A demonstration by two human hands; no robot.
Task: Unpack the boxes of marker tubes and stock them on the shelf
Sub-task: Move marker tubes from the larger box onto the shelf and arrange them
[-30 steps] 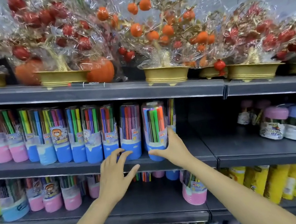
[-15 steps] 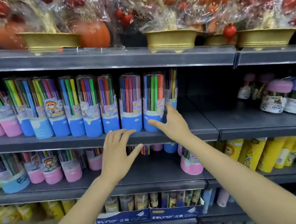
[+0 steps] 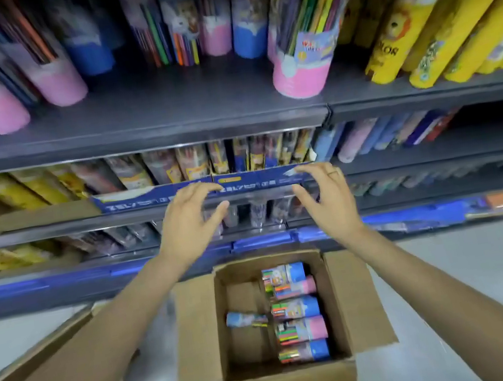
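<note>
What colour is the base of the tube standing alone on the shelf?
Pink, in the head view.

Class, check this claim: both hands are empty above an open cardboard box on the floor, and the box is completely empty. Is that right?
Not quite. The head view shows the left hand and right hand empty above the open box on the floor, but the box is not empty: several marker tubes lie inside, most stacked along its right side.

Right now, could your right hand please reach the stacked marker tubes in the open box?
Probably yes: the right hand, empty, hovers above the cardboard box, whose flaps are open, with nothing covering the marker tubes.
</note>
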